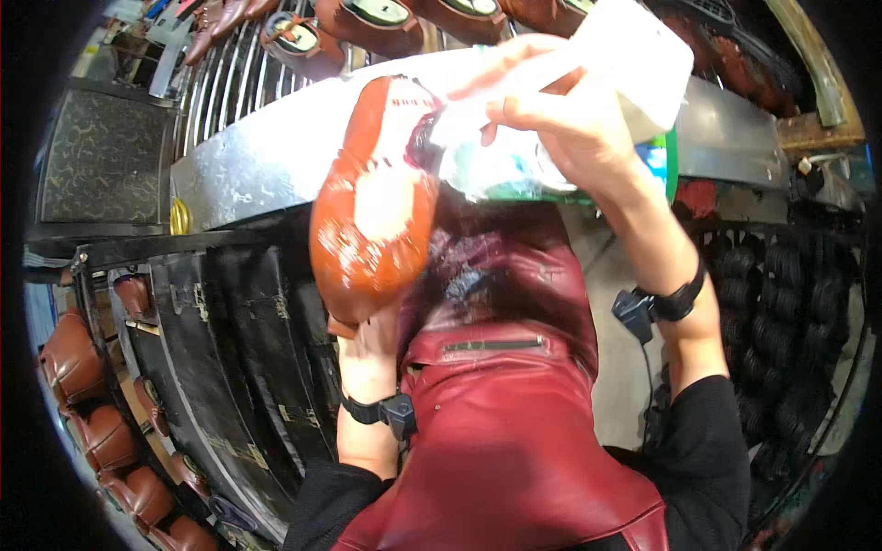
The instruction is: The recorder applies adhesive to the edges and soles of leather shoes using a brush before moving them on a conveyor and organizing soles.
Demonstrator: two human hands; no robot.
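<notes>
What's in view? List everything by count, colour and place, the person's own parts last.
Glossy shoe: one, orange-brown, left of centre
Blocky thing: one, white, upper right, blurred by glare
Green-edged item: one, green and blue, below the blocky thing
Ledge: one, silver, across the upper middle
Rods: several, silver, upper left
Other shoes: many, mostly brown, top and lower left
Patterned panel: one, dark, far left
Ribbed items: many, black, right
Apron: one, dark red, lower middle
Wristbands: two, black, one per forearm
Left hand: one, bare, mostly hidden by the glossy shoe
Right hand: one, bare, by the blocky thing
</notes>
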